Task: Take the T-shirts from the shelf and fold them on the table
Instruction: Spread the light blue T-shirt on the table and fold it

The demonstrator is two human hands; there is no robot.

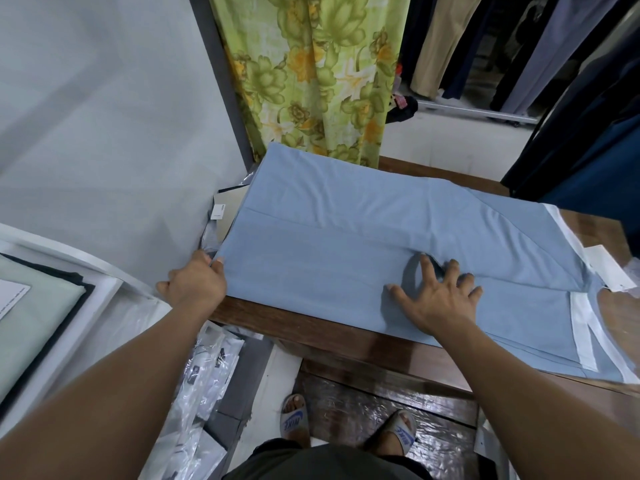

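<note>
T-shirt (363,237) flat on table (294,320); shelf (86,289) left; curtain (311,74) behind.

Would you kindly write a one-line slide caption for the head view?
Left hand grips the light-blue T-shirt at its edge while the right hand presses it flat on the wooden table.

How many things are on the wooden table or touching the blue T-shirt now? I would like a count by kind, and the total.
Blue T-shirt with white trim, spread flat on the table: 1
Hands on it: 2, left hand gripping the hem edge, right hand pressed flat
White paper tag at the collar end: 1
Total: 4
</note>
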